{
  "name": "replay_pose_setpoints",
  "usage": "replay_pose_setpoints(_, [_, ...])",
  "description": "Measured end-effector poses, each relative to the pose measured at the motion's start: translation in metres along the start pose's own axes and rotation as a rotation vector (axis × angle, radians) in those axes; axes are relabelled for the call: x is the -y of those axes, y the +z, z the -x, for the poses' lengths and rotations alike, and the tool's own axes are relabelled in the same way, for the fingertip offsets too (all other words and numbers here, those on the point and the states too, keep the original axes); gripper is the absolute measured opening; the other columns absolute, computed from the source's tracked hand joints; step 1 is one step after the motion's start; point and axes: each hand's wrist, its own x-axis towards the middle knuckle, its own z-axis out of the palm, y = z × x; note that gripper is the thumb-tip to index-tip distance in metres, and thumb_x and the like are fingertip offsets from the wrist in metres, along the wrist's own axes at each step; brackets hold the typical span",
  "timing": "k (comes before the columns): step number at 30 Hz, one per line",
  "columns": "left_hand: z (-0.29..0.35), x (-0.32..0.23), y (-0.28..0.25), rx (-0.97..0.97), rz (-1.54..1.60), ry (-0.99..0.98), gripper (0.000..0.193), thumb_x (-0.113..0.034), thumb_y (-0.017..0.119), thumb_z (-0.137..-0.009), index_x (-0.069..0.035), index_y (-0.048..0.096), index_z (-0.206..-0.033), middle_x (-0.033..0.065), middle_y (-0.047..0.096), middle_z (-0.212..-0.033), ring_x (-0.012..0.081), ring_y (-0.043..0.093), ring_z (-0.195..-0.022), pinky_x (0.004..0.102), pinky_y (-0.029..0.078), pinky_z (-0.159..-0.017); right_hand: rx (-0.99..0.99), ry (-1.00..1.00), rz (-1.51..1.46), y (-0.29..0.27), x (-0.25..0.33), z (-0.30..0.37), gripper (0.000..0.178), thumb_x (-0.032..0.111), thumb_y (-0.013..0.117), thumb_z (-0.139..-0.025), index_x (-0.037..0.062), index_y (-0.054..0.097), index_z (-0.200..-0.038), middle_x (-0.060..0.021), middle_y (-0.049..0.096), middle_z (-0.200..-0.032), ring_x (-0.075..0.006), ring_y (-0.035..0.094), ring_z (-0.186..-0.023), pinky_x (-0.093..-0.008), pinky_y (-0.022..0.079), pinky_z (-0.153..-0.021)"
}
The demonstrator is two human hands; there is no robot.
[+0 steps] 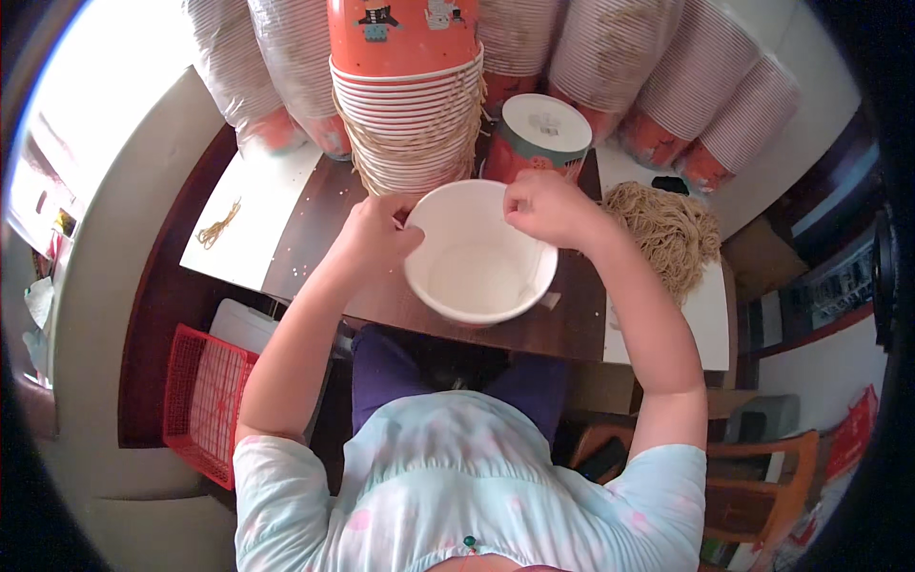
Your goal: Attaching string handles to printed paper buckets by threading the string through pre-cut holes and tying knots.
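A round paper bucket [481,262], white inside, is tilted with its mouth toward me over the brown table. My left hand [376,234] is closed at its left rim, thumb and fingers pinched together. At the upper right rim my right hand [553,210] is also closed in a pinch. Whether either hand also has a cord between its fingers is too small to tell. Just behind stands a tall stack of orange paper buckets [408,114] with beige cords hanging around their rims. A pile of beige cords [667,229] lies right of my right forearm.
A red bucket with a white lid-like top [546,124] stands behind my right hand. Wrapped stacks of buckets [615,52] line the back. A loose cord bundle [219,225] lies on the white surface at left. Below left is a red basket [195,400]; a wooden chair [791,467] is lower right.
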Motion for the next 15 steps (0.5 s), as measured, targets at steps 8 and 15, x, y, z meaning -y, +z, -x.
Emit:
replay_pose_setpoints(8, [-0.005,0.027,0.002,0.184,0.613,-0.053,0.034,0.0,0.055,-0.079,0.006,0.06,-0.113,0.0053,0.065,-0.096,0.0096,0.061,-0.083,0.0244,0.049,-0.077,0.063,0.12,-0.092,-0.01,0.047,0.02,0.013,0.01,0.059,-0.071,-0.0018,0.062,-0.075,-0.0155,0.061,-0.066,-0.0258,0.061,-0.059,-0.0354,0.048,-0.058])
replay_pose_setpoints(15, [0.001,0.025,0.005,0.25,0.799,-0.126,0.038,0.0,0.052,-0.076,0.004,0.06,-0.113,0.0081,0.065,-0.096,0.0113,0.063,-0.081,0.0251,0.052,-0.075,0.094,0.075,-0.125,-0.019,0.044,0.025,0.014,0.01,0.058,-0.071,-0.0029,0.062,-0.075,-0.017,0.061,-0.068,-0.0264,0.061,-0.063,-0.0348,0.048,-0.062])
